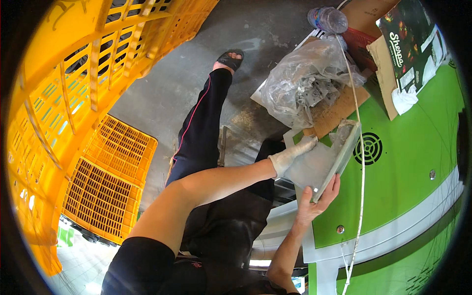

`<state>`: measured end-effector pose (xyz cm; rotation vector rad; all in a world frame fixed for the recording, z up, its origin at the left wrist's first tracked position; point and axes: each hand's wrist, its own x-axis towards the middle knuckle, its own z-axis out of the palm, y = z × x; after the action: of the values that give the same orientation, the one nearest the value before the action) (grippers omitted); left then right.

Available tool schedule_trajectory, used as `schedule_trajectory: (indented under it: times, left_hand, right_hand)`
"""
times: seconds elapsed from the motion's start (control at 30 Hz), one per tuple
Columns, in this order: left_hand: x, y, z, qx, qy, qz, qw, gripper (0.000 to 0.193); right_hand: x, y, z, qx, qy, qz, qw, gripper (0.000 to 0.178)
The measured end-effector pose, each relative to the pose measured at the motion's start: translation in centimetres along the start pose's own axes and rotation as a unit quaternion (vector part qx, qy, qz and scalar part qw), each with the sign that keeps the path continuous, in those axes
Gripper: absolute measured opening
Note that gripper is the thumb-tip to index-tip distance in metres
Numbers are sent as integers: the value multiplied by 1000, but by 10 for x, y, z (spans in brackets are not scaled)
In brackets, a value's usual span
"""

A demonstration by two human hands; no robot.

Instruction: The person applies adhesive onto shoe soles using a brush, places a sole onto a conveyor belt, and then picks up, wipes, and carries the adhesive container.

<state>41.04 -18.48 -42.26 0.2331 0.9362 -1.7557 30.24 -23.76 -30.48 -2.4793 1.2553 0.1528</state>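
A flat, pale grey-green rectangular panel with a raised rim is held tilted above the green surface. My right hand, bare, is wrapped round its lower corner, thumb on the face and fingers along the rim. My left hand wears a whitish glove and lies at the panel's left side. Its fingers are together near the upper edge; whether they pinch anything there is too blurred to tell. Crumpled clear film shows at the panel's upper end.
Beyond the panel lies a clear plastic bag of grey scraps on cardboard. A plastic bottle and printed box are farther back. A white cord crosses the green surface. Yellow crates stand left.
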Motion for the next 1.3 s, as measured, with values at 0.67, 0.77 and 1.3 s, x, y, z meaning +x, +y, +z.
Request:
schedule_trajectory:
  times: [0.67,0.77,1.3]
  left_hand:
    - [10,-1,-17,24,13,10,1000,59]
    - [7,1,-14,26,12,10,1000,59]
    - [4,6,-9,20,10,-1,1000,58]
  right_hand:
    - [-8,-6,16,21,27,19,999,67]
    - [-9,-4,18,21,35,16,999,67]
    - [-9,-3,21,25,40,29,998,67]
